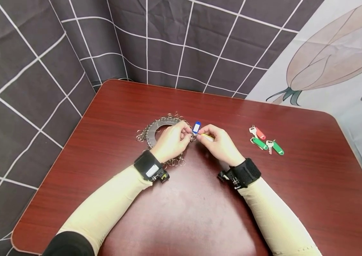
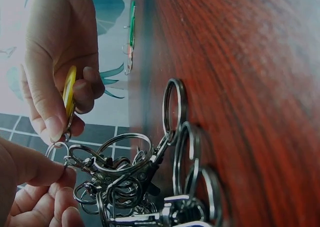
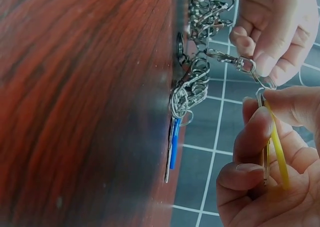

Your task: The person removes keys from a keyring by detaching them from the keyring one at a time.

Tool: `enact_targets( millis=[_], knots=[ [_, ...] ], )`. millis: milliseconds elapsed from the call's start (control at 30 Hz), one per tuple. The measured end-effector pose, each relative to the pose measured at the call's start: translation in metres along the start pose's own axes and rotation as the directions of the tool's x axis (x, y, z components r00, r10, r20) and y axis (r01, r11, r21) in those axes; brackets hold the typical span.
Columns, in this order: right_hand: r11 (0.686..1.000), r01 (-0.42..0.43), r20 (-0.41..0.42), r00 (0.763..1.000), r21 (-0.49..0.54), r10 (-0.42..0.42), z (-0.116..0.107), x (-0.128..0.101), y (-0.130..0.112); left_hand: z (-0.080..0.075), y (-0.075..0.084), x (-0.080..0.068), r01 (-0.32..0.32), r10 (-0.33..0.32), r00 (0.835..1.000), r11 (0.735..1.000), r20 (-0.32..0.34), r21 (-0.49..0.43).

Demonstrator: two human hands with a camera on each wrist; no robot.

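I work over a reddish-brown wooden tabletop [image 1: 296, 185], and the landmark here is the flat grey ring-shaped disc hung all round with small metal split rings [image 1: 155, 128], lying near the middle of that tabletop.

My left hand [image 1: 172, 140] rests on the right half of the disc. Its fingers [image 2: 37, 169] are curled, thumb and forefinger pinching a small silver swivel clasp [image 3: 239, 62] that trails from the disc's tangle of rings at its right edge.

My right hand [image 1: 220, 142] sits just right of the disc, touching fingertips with the left. Its fingers [image 3: 255, 137] are clenched round a yellow plastic key tag [image 3: 277, 149] with a thin metal split ring [image 3: 261, 93] at its tip. That ring sits right against the clasp; I cannot tell whether the two are linked.

A blue plastic key tag with a white label [image 1: 196, 127] hangs at the disc's right edge, just above where my fingertips meet.

Well to the right of the disc lie three silver keys with tags: one red tag [image 1: 260, 134] and two green tags [image 1: 259, 143], close together on the tabletop.
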State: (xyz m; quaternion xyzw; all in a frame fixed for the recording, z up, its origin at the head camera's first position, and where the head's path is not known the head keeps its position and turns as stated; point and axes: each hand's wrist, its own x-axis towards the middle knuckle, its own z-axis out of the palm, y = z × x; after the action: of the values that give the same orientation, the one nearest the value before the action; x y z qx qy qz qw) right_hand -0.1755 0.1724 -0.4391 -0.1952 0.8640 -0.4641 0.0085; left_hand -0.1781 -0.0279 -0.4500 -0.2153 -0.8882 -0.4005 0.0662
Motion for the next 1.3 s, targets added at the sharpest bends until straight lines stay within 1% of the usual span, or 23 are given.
enact_targets(
  millis=[200, 233, 433, 567, 800, 900, 1067, 1300],
  knots=[
    [1.0, -0.014, 0.0, 1.0, 0.017, 0.014, -0.0002, 0.0001, -0.002, -0.0005, 0.0013, -0.0001, -0.004, 0.004, 1.0, 1.0, 0.003, 0.01],
    [1.0, -0.01, -0.001, 1.0, 0.018, 0.01, 0.0004, 0.0012, 0.0033, -0.0009, 0.0017, -0.0002, -0.01, 0.01, 1.0, 1.0, 0.007, 0.01],
    [1.0, 0.003, -0.007, 1.0, 0.01, -0.003, -0.0008, 0.0006, 0.0039, -0.0019, 0.0038, -0.0003, -0.064, 0.064, 0.996, 0.998, 0.06, 0.003],
    [1.0, 0.012, -0.028, 1.0, -0.012, -0.012, -0.0005, 0.0008, 0.0046, -0.0003, 0.005, 0.0002, -0.082, 0.081, 0.993, 0.997, 0.091, 0.008],
    [1.0, 0.019, -0.042, 0.999, -0.005, -0.019, -0.0001, 0.0015, 0.0041, 0.0011, 0.0027, -0.0001, -0.072, 0.067, 0.991, 0.997, 0.118, 0.032],
    [1.0, 0.021, -0.036, 0.999, -0.007, -0.021, 0.0002, 0.0016, 0.0045, 0.0012, 0.0013, -0.0006, -0.063, 0.058, 0.992, 0.997, 0.113, 0.035],
    [1.0, 0.012, -0.008, 1.0, 0.003, -0.012, 0.0004, 0.001, 0.0051, 0.0006, 0.0007, -0.0006, -0.056, 0.052, 0.995, 0.997, 0.08, 0.047],
    [1.0, 0.008, 0.021, 1.0, 0.01, -0.008, 0.0018, 0.0011, 0.0072, 0.0001, 0.0003, -0.0005, -0.069, 0.068, 0.997, 0.997, 0.049, 0.031]
  ],
)
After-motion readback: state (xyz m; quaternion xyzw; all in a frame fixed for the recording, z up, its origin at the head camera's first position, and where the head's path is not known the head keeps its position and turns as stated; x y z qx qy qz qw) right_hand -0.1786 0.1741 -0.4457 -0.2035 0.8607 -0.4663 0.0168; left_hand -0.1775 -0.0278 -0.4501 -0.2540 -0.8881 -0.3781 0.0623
